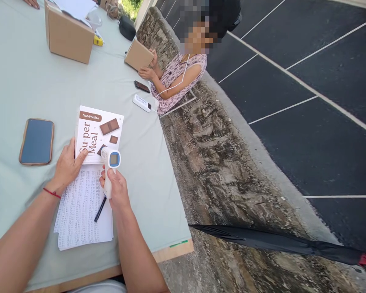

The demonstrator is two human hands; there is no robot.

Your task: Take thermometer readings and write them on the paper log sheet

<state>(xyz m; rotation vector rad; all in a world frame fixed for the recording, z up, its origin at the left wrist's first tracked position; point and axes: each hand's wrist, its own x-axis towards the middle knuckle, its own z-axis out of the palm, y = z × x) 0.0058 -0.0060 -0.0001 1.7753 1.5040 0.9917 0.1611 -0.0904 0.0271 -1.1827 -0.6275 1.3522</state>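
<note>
My left hand (68, 162) grips the lower left edge of a white box (110, 110) printed "NutriMotion Su-per Meal" with pictures of chocolate. My right hand (117, 187) is wrapped round the handle of a white infrared thermometer (109, 179), whose blue-rimmed screen faces me. The thermometer's head overlaps the box's lower right part; whether they touch I cannot tell. Below the box lie sheets of paper (82, 215) covered in rows of writing. A black pen (100, 209) rests on the sheets, its upper end hidden by the thermometer and my right hand.
Left of the box lies a phone or tablet (36, 141). Across the table (152, 179) a person (177, 81) holds a brown box (139, 55), near a phone (142, 86) and a white device (142, 103). A larger carton (68, 34) stands at the far left.
</note>
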